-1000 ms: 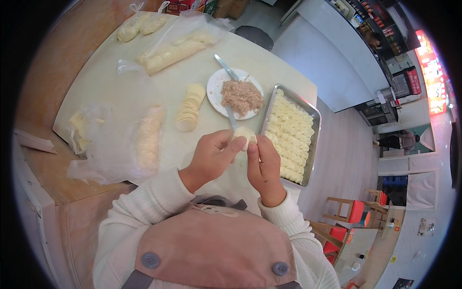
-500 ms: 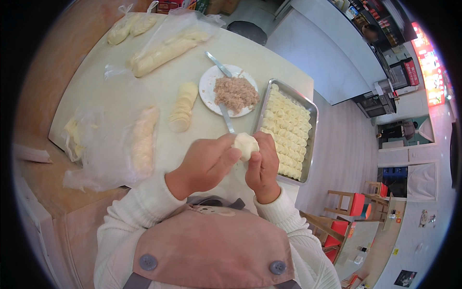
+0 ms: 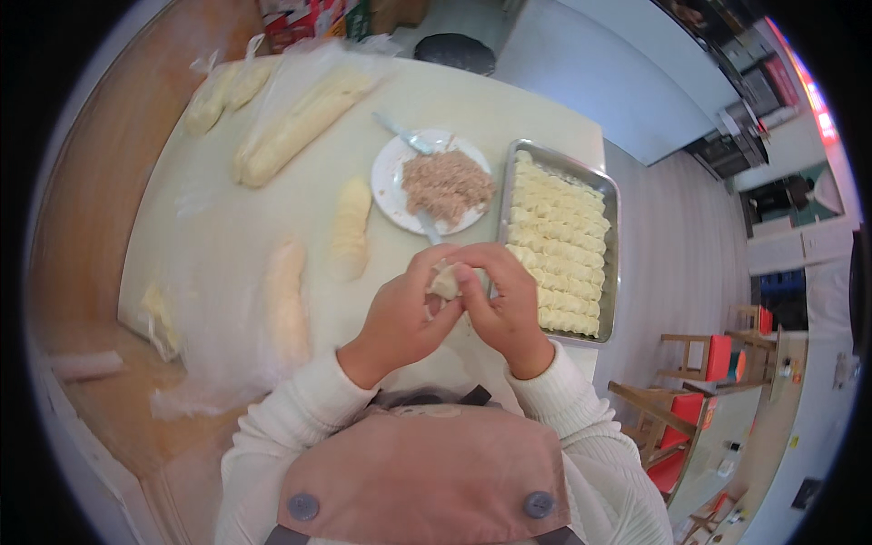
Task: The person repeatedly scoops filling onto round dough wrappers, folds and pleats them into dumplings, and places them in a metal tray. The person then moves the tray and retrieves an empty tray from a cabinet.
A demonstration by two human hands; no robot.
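dumpling half-hidden between the hands

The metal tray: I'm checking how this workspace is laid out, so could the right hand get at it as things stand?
Probably yes: the metal tray lies close by the right hand, with nothing visible blocking the way. That hand looks busy, though, pinching a dough piece together with the left hand.

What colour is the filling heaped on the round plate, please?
The filling is pinkish brown; it shows best in the head view.
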